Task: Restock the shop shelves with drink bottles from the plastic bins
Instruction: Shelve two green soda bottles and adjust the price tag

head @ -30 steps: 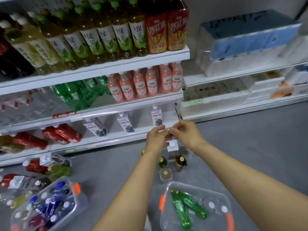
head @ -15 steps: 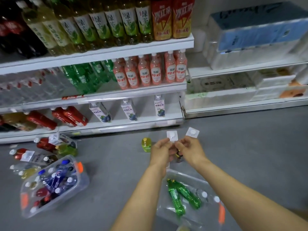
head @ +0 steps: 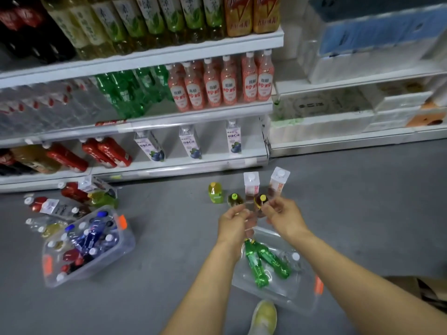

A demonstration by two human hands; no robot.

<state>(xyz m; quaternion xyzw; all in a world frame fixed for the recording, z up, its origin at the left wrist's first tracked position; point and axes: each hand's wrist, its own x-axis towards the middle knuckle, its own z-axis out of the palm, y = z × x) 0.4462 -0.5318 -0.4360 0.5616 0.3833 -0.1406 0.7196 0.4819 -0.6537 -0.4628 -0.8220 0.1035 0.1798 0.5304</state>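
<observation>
Both hands up together over the floor: your left hand (head: 233,223) and right hand (head: 283,215) curl toward each other around something clear and blurred, and I cannot tell if either truly grips it. Two green bottles (head: 266,264) lie in the clear bin (head: 285,294) at six o'clock under your wrists. The fuller bin (head: 121,247) sits at eight o'clock, the shelves (head: 169,52) at twelve.
</observation>
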